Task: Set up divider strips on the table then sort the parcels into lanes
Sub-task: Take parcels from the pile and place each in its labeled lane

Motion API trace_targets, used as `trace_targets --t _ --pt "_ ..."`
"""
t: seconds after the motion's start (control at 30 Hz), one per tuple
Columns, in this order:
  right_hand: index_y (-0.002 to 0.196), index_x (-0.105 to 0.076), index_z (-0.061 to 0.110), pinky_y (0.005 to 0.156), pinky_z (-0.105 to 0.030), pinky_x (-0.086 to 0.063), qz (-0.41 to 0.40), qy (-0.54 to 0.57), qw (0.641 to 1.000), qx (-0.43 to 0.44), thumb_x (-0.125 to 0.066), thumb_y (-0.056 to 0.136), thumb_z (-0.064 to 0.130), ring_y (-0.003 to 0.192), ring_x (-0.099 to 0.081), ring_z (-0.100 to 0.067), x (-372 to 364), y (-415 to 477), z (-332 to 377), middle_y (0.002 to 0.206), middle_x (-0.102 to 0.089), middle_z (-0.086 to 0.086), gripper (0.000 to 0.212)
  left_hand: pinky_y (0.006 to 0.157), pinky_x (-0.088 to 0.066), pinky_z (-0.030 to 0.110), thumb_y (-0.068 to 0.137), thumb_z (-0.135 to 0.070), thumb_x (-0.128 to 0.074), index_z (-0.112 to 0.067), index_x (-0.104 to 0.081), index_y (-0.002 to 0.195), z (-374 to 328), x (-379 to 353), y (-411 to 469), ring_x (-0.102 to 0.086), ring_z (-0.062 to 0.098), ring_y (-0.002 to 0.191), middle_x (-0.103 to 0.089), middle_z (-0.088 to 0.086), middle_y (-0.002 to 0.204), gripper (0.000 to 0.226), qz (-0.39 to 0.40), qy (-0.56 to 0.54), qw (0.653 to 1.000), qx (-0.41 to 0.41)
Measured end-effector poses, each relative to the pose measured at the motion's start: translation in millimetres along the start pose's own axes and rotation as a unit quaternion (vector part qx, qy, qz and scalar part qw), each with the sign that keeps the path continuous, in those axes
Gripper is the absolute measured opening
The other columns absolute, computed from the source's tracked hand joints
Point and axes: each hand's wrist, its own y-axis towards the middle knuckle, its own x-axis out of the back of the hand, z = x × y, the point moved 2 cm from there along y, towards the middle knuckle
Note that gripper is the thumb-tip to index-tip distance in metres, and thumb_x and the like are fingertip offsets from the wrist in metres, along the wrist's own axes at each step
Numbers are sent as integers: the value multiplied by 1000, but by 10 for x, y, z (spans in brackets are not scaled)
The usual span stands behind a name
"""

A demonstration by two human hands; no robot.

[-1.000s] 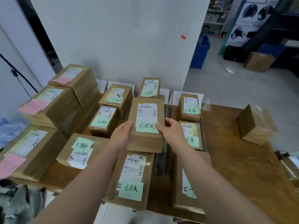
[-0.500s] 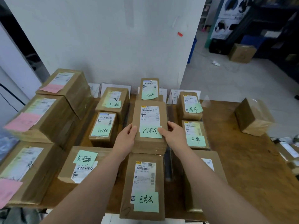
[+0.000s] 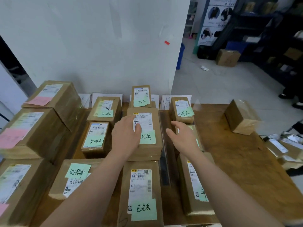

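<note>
Both hands have let go of the sides of the brown cardboard parcel with a white shipping label and a green sticky note [image 3: 147, 151], which they gripped half a second ago. It now lies flat in the middle lane of the brown wooden table [image 3: 237, 161].

The person's left hand [image 3: 126, 136] lies over the parcel's label with fingers straight and holds nothing. The right hand [image 3: 182, 136] hangs open with fingers loosely spread, just right of the parcel, above the right lane.

A thin see-through divider strip [image 3: 164, 169] runs between the middle and right lanes. A longer brown parcel with a green note [image 3: 141, 190] sits nearer the camera in the same lane, and a small upright one [image 3: 141, 95] stands at the far end.

Three green-noted parcels fill the lane to the left, the farthest [image 3: 105, 110] near white folded cards [image 3: 106, 97] by the wall. Large brown boxes with pink notes [image 3: 49, 99] are stacked at the far left. A lone tape-wrapped brown parcel [image 3: 241, 117] sits well apart at the table's right edge.
</note>
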Motion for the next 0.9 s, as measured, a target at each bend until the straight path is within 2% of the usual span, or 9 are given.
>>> trace_targets --t 0.07,0.13,0.23,0.33,0.47,0.6,0.7,0.9 --pt "140 -49 21 106 -35 -42 -17 -25 999 11 -58 95 32 130 -48 -16 160 -24 -88 143 -51 2 47 107 -38 36 100 -34 -47 -19 -56 135 -212 -22 -20 -51 19 127 -56 1 139 40 11 24 999 -19" --pt "138 -50 22 103 -34 -45 -29 -48 998 19 -58 95 32 126 -52 -14 324 -29 -210 140 -53 4 45 112 -33 35 100 -35 -48 -21 -54 138 -440 -78 -63 -47 18 132 -53 -2 144 41 23 43 998 -46" --pt "135 -52 25 98 -32 -50 -47 -85 995 25 -59 94 33 119 -55 -10 612 -49 -436 135 -57 5 43 109 -36 33 101 -34 -45 -21 -54 138 -819 -224 -116 -50 18 128 -56 -1 140 39 46 77 991 -100" --pt "135 -53 20 95 -25 -43 -62 -99 993 13 -59 95 29 121 -53 -13 963 -114 -730 134 -57 3 42 103 -40 33 101 -33 -46 -21 -55 135 -1212 -461 -157 -53 19 122 -58 0 136 38 68 75 987 -127" --pt "141 -47 17 107 -30 -37 -72 -127 989 -3 -56 96 31 130 -48 -16 1470 -147 -1247 144 -50 0 48 94 -47 32 100 -37 -46 -22 -58 130 -1757 -896 -229 -59 17 110 -63 -1 127 36 81 108 976 -169" --pt "140 -49 17 107 -31 -38 -64 -143 988 -21 -56 96 30 127 -50 -16 2061 -96 -1800 142 -52 0 47 93 -48 34 100 -38 -45 -22 -56 132 -2403 -1359 -323 -59 18 112 -62 -1 129 37 92 109 974 -175" --pt "137 -52 17 98 -31 -43 -61 -151 986 -26 -56 96 27 116 -57 -20 2466 -13 -2211 136 -57 -2 42 99 -45 37 100 -39 -44 -22 -54 137 -2850 -1707 -363 -57 22 119 -58 1 136 42 103 106 974 -173" --pt "133 -56 17 89 -31 -47 -47 -143 988 -34 -54 95 25 111 -59 -19 2894 260 -2877 127 -61 -2 38 100 -45 40 100 -39 -43 -19 -52 140 -3453 -2296 -277 -54 25 121 -56 5 139 45 131 126 969 -170"
